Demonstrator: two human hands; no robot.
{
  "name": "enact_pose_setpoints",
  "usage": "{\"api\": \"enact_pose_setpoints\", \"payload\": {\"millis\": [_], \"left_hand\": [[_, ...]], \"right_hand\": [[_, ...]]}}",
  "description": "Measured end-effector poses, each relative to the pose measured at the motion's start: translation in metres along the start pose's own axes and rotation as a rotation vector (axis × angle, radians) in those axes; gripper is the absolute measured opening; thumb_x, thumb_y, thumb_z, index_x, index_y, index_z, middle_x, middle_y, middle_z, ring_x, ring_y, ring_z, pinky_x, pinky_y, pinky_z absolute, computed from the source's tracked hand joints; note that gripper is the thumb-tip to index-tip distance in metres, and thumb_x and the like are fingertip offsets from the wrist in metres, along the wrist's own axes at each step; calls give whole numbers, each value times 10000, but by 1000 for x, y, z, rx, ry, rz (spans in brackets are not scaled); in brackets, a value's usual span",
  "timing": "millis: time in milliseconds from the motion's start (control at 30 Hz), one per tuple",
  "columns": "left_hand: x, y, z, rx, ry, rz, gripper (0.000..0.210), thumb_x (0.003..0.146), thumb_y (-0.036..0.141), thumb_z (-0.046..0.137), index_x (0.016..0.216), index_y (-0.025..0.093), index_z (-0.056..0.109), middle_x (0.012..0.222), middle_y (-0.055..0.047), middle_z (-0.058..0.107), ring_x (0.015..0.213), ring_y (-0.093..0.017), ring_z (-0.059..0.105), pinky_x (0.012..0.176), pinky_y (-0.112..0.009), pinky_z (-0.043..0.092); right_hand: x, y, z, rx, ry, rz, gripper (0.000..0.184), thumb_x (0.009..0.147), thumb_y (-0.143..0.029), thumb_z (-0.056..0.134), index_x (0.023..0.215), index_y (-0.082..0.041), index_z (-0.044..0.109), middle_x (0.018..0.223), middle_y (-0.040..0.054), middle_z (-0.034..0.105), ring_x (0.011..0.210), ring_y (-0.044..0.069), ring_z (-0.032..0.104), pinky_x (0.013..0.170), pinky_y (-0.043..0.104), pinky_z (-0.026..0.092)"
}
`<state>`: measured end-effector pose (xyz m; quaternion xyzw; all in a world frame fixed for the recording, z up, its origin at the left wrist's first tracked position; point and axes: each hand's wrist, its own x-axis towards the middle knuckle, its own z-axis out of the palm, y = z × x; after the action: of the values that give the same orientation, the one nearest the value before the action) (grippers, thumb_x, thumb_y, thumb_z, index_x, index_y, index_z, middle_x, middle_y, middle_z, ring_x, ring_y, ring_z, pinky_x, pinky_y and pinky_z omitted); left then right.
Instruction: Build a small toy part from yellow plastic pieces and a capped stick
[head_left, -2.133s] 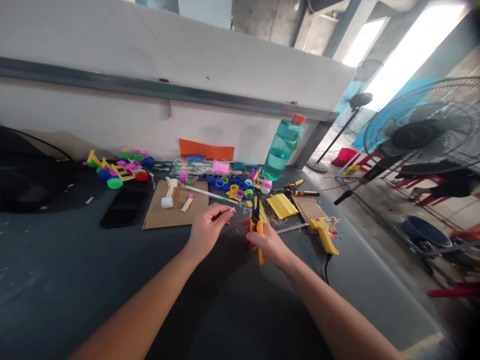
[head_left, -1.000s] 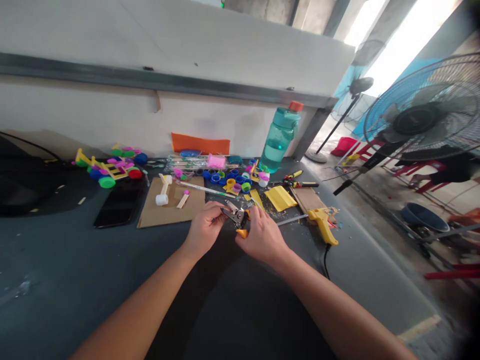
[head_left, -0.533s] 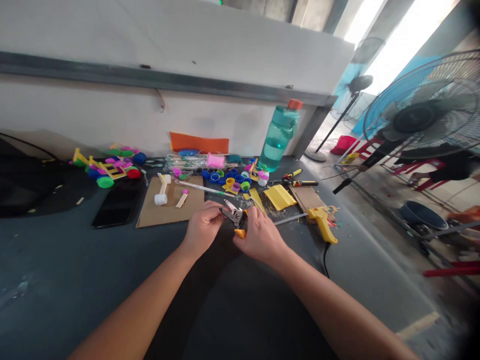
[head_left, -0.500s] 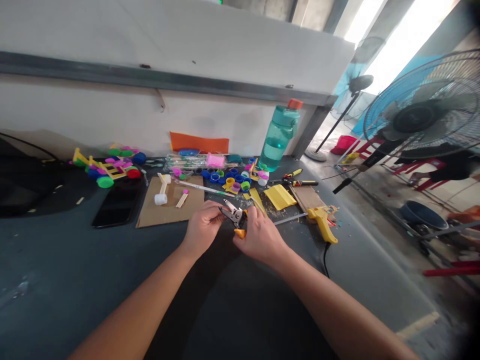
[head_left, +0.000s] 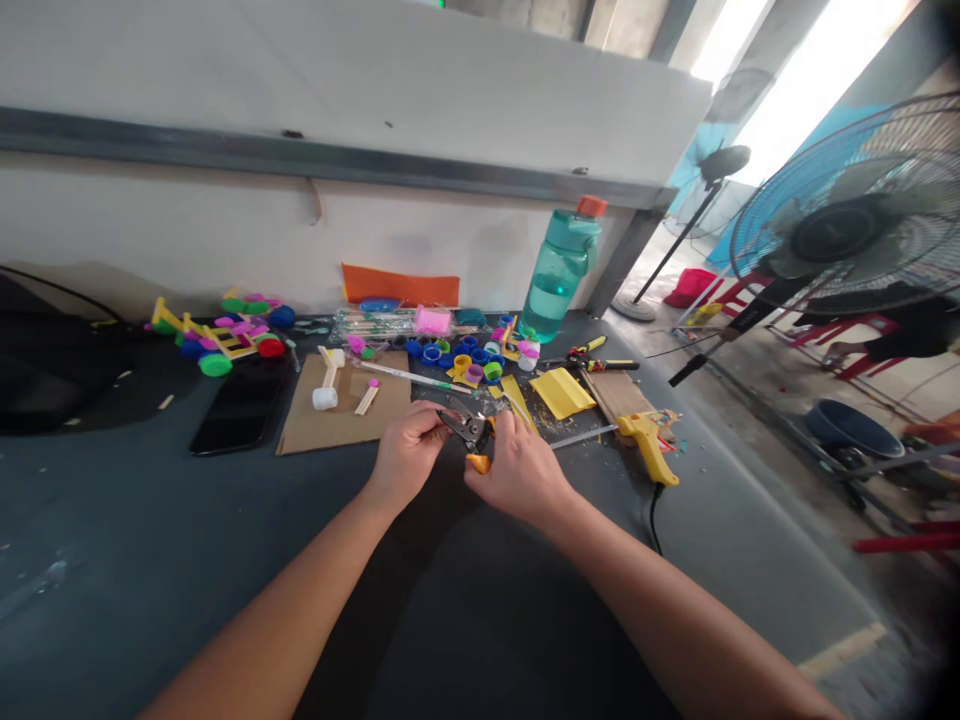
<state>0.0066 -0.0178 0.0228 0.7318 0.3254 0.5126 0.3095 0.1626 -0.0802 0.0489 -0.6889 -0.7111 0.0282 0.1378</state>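
My right hand (head_left: 523,468) is wrapped round the orange handles of small pruning shears (head_left: 472,430), whose metal jaws point left. At the tips of the jaws, my left hand (head_left: 409,445) is closed in a pinch; whatever it holds is too small and hidden to make out. Just beyond the hands, a cardboard sheet (head_left: 304,432) bears a stick piece with white caps (head_left: 326,385) and short wooden sticks with a pink dot (head_left: 367,397). Several coloured bottle caps (head_left: 474,373) stand behind the shears, near a long pale strip (head_left: 412,377).
A yellow glue gun (head_left: 649,450) with a black cord lies at right, by yellow foam (head_left: 561,393) and pliers (head_left: 600,362). A teal bottle (head_left: 553,280) stands at the back. To the left are a phone (head_left: 236,410) and colourful stick-and-cap models (head_left: 225,335). A fan (head_left: 840,230) stands beyond the table.
The jaws of the shears have come closer together between the two hands. Both hands stay in nearly the same place; the view has shifted very slightly.
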Motion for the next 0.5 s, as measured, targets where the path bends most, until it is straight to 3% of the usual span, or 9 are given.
{"api": "enact_pose_setpoints", "payload": {"millis": [500], "left_hand": [[-1,-1,-1,40,-18,13,111,797,152,611,778,198,711,802,-31,676,792,-170,629,738,-287,509]], "right_hand": [[0,0,-2,103,-83,23,344,723,-380,564,967,-155,474,910,124,618,872,270,605,762,360,461]]}}
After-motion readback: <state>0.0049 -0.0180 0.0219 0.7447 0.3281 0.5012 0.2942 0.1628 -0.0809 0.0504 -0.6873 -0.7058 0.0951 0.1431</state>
